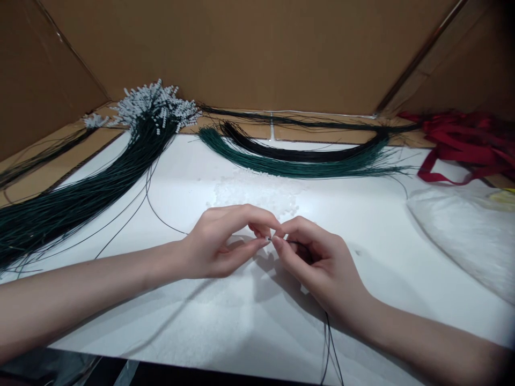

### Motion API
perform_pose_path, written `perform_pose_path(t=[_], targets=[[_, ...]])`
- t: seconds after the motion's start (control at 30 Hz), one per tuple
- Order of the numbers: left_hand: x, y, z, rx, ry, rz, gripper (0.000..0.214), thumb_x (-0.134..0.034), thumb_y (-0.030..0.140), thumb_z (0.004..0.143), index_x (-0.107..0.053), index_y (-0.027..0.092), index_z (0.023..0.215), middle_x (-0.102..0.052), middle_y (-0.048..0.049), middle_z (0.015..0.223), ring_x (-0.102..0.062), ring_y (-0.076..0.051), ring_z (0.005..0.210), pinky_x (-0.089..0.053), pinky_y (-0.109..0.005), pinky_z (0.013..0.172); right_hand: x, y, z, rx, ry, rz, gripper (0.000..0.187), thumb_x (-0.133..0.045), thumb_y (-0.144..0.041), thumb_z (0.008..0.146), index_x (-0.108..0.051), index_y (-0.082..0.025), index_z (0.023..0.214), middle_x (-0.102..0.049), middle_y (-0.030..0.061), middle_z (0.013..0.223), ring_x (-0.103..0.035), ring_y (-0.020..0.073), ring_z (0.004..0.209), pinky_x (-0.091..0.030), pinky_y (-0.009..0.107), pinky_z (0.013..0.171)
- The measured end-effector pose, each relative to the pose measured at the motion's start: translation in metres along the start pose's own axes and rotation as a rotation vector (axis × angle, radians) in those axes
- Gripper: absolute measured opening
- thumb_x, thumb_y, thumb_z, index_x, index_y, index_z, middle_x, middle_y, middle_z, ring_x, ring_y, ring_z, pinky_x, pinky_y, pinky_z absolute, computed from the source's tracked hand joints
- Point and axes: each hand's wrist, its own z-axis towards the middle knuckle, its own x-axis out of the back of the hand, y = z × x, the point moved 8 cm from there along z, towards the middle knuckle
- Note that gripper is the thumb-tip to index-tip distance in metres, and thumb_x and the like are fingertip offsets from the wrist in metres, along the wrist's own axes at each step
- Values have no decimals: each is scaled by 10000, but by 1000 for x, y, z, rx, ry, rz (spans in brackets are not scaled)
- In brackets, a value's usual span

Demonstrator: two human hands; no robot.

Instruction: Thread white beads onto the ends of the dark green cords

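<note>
My left hand (225,241) is closed in a pinch near the middle of the table, its thumb and fingertips on a tiny white bead (268,239). Fingertip to fingertip with it, my right hand (317,252) pinches thin dark wires (328,338). Their tails come out below my right palm and hang toward the table's front edge. Whether a wire tip is inside the bead is too small to tell. Just beyond both hands lie loose white beads (277,199), scattered on the white tabletop (193,316).
At left lies a thick bundle of dark green wires (108,182) with white beaded ends (155,107). Green wires (289,167) and black wires (298,154) curve across the back. Red ribbon (458,150) and a clear plastic bag (470,236) are at right. Cardboard walls (249,53) enclose the back.
</note>
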Motion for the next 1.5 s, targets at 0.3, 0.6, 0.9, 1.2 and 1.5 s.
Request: perform_pose_path(t=[0.3,0.6,0.9,1.2,1.5], targets=[[0,-2,0,14,-4,-8,365,-707,20,801,-599,96,1141,-696,-64,951,-690,-117,819,-574,-188,755,2,0,0,15,17,-9,116,-555,-230,938,-593,-186,837,-444,-60,591,-358,79,510,-277,230,471],[0,-1,0,21,-5,-18,361,-709,29,807,-593,91,1143,-688,-64,930,-688,-123,820,-575,-201,747,1,-1,-1,21,16,-14,113,-561,-230,938,-585,-190,834,-412,-76,559,-358,66,476,-265,214,443],[0,-2,-1,17,3,-17,345,-696,48,827,-596,119,1150,-706,-66,947,-703,-129,815,-588,-210,740,1,-3,0,35,6,-25,111,-561,-222,925,-591,-183,826,-427,-66,570,-363,74,488,-281,221,453],[1,-2,-1,28,15,-38,347,-703,37,818,-601,113,1141,-709,-73,958,-705,-127,812,-590,-205,731,0,-3,0,41,-2,-34,118,-557,-216,924,-585,-184,814,-425,-63,580,-348,77,505,-277,225,467],[0,-3,-1,34,7,-47,368,-711,31,805,-597,107,1146,-697,-66,940,-692,-123,806,-589,-207,738,2,-4,0,57,21,-24,101,-565,-215,925,-593,-187,832,-439,-63,576,-365,78,491,-283,229,457]])
